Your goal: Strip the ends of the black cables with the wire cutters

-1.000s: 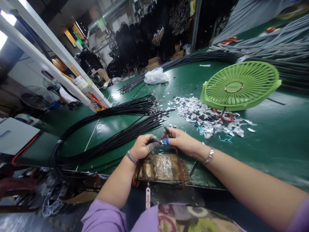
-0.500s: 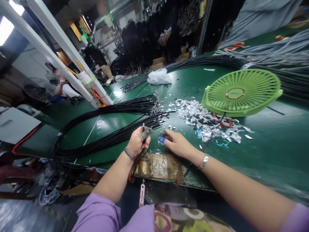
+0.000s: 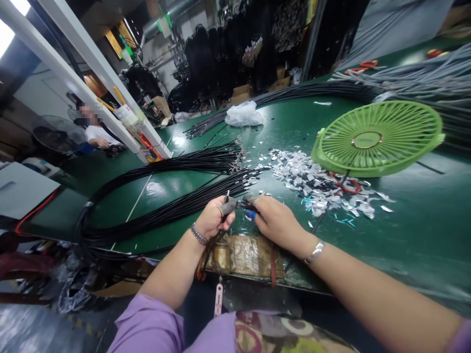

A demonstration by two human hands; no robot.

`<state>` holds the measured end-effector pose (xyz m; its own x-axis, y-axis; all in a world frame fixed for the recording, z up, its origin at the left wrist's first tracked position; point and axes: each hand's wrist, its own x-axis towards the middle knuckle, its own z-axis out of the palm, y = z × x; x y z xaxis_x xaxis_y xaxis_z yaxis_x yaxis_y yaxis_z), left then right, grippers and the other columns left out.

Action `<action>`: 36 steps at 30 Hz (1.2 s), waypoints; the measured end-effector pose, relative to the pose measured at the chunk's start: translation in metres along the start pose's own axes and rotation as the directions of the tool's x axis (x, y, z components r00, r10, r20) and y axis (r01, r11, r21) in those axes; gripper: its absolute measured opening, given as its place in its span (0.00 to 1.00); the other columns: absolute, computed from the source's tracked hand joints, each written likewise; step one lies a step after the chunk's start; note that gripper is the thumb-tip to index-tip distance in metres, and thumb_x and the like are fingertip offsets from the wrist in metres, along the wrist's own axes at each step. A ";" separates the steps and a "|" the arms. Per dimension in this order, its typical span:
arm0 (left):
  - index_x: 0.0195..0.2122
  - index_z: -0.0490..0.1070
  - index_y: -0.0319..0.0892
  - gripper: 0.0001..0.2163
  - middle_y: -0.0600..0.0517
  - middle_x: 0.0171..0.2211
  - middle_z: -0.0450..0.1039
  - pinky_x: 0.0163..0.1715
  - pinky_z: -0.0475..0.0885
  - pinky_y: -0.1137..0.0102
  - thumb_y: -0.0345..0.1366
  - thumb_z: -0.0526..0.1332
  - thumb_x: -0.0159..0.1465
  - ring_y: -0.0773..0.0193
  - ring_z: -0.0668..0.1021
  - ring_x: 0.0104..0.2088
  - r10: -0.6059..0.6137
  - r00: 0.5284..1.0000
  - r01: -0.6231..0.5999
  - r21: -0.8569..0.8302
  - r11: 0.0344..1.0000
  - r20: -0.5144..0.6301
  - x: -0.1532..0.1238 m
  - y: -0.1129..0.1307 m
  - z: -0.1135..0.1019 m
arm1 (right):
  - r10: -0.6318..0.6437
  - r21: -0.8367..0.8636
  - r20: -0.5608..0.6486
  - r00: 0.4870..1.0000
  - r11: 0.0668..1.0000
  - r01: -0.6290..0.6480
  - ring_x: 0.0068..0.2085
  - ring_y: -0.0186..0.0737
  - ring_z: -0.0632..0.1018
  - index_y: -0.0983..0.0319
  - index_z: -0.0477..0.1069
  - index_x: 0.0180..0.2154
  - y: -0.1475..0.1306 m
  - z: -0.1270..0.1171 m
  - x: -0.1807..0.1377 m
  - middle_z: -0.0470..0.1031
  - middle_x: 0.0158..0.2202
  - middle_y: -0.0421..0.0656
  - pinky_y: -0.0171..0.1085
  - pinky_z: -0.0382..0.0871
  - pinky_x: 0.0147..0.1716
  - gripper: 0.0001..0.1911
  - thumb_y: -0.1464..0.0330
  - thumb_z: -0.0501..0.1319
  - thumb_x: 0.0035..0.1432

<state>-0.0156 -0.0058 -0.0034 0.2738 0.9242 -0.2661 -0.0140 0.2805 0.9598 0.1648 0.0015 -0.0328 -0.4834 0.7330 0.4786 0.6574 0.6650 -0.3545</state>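
My left hand (image 3: pixel 215 216), with a grey cover on the thumb, is closed around a black cable (image 3: pixel 227 195). A short piece of the cable sticks up above the fingers. Close on its right, my right hand (image 3: pixel 277 223) is closed too, with blue tape on one finger. Thin dark strands span the small gap between both hands, and the right fingertips pinch them; their details are too small to make out. Beneath the hands, at the table edge, lies a block wrapped in brown tape (image 3: pixel 250 255). Left of them runs a looped bundle of black cables (image 3: pixel 172 211).
A heap of silvery foil scraps (image 3: pixel 301 179) with red-handled scissors (image 3: pixel 351 187) lies beyond my right hand. Behind it a green fan (image 3: pixel 379 139) rests on the green table (image 3: pixel 405 215). A plastic bag (image 3: pixel 245 114) and grey cables (image 3: pixel 423 73) are farther back. Another person (image 3: pixel 97 130) sits at left.
My two hands have come closer together, and the right fingers now meet the dark strands beside the left thumb. The other person's hand has lowered.
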 end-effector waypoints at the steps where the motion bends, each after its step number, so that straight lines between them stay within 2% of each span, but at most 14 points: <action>1: 0.28 0.60 0.41 0.23 0.62 0.12 0.62 0.08 0.47 0.80 0.55 0.65 0.50 0.77 0.60 0.08 -0.001 1.000 0.001 0.010 1.000 0.009 0.000 0.000 0.000 | -0.001 -0.013 0.000 1.000 1.000 0.001 0.35 0.45 0.71 0.62 0.68 0.37 0.000 0.000 0.000 0.73 0.32 0.48 0.40 0.65 0.36 0.11 0.76 0.51 0.54; 9: 0.29 0.60 0.41 0.22 0.62 0.11 0.62 0.08 0.47 0.80 0.55 0.64 0.51 0.77 0.59 0.08 0.009 1.000 -0.010 0.054 0.998 0.014 -0.001 0.001 0.002 | -0.007 -0.040 0.036 0.999 0.999 0.008 0.37 0.45 0.72 0.64 0.69 0.40 -0.001 -0.002 0.000 0.74 0.34 0.49 0.40 0.65 0.37 0.12 0.76 0.51 0.55; 17: 0.29 0.61 0.41 0.22 0.62 0.11 0.61 0.09 0.47 0.79 0.55 0.63 0.51 0.77 0.58 0.08 0.019 0.999 -0.021 0.092 0.996 0.029 -0.003 0.001 0.001 | 0.027 0.010 0.109 0.994 1.000 -0.028 0.34 0.43 0.72 0.62 0.68 0.34 -0.003 -0.006 0.003 0.73 0.31 0.47 0.38 0.64 0.36 0.10 0.77 0.51 0.55; 20: 0.29 0.61 0.41 0.22 0.62 0.11 0.61 0.09 0.48 0.79 0.56 0.64 0.50 0.77 0.58 0.08 0.016 1.000 -0.017 0.093 0.995 0.020 -0.003 0.001 0.000 | 0.031 0.073 0.123 0.992 0.997 -0.040 0.33 0.42 0.71 0.61 0.68 0.32 -0.004 -0.009 0.003 0.72 0.29 0.46 0.38 0.64 0.35 0.11 0.77 0.50 0.54; 23: 0.29 0.61 0.41 0.23 0.62 0.12 0.61 0.09 0.47 0.79 0.56 0.64 0.49 0.77 0.58 0.08 0.021 0.999 -0.018 0.072 0.997 -0.032 -0.002 0.002 -0.001 | 0.063 0.225 0.122 0.990 0.970 -0.090 0.31 0.40 0.70 0.60 0.67 0.29 -0.002 -0.010 0.004 0.71 0.27 0.44 0.38 0.63 0.33 0.09 0.74 0.50 0.56; 26: 0.30 0.62 0.41 0.22 0.61 0.14 0.63 0.10 0.49 0.79 0.54 0.64 0.48 0.76 0.61 0.10 0.045 0.994 -0.035 0.104 0.994 -0.104 -0.002 0.001 -0.001 | 0.173 0.472 0.179 0.968 0.848 -0.239 0.27 0.37 0.67 0.60 0.66 0.27 0.001 -0.009 0.007 0.69 0.24 0.40 0.36 0.61 0.29 0.10 0.64 0.52 0.58; 29: 0.30 0.64 0.40 0.18 0.59 0.16 0.65 0.13 0.58 0.78 0.49 0.65 0.50 0.74 0.65 0.14 0.188 0.971 -0.146 0.259 0.955 -0.146 -0.002 -0.002 -0.001 | 0.281 0.687 0.252 0.926 0.622 -0.375 0.28 0.36 0.67 0.60 0.66 0.29 0.001 -0.006 0.010 0.68 0.24 0.38 0.35 0.62 0.29 0.14 0.57 0.56 0.55; 32: 0.30 0.67 0.40 0.11 0.58 0.17 0.67 0.18 0.63 0.76 0.42 0.64 0.54 0.73 0.68 0.17 0.328 0.939 -0.254 0.438 0.862 -0.101 -0.003 -0.007 0.000 | 0.332 0.794 0.273 0.903 0.453 -0.406 0.31 0.37 0.68 0.61 0.66 0.30 -0.001 -0.002 0.012 0.69 0.27 0.39 0.36 0.64 0.32 0.16 0.54 0.60 0.50; 34: 0.30 0.68 0.40 0.08 0.57 0.18 0.68 0.19 0.63 0.76 0.39 0.63 0.55 0.73 0.68 0.17 0.362 0.930 -0.284 0.504 0.816 -0.062 -0.003 -0.008 0.000 | 0.337 0.815 0.288 0.896 0.406 -0.414 0.31 0.37 0.69 0.61 0.65 0.29 -0.002 0.001 0.012 0.69 0.26 0.39 0.37 0.64 0.33 0.15 0.56 0.62 0.48; 36: 0.30 0.67 0.40 0.09 0.57 0.18 0.68 0.18 0.62 0.76 0.40 0.62 0.56 0.73 0.68 0.16 0.342 0.939 -0.274 0.506 0.818 -0.044 -0.003 -0.009 0.001 | 0.329 0.806 0.291 0.898 0.421 -0.415 0.31 0.37 0.69 0.61 0.65 0.28 -0.005 0.003 0.011 0.69 0.26 0.39 0.37 0.65 0.33 0.12 0.59 0.61 0.49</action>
<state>-0.0155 -0.0114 -0.0108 0.2096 0.9749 0.0748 0.3999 -0.1553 0.9033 0.1544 0.0064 -0.0284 -0.3865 0.9189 0.0795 0.0112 0.0908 -0.9958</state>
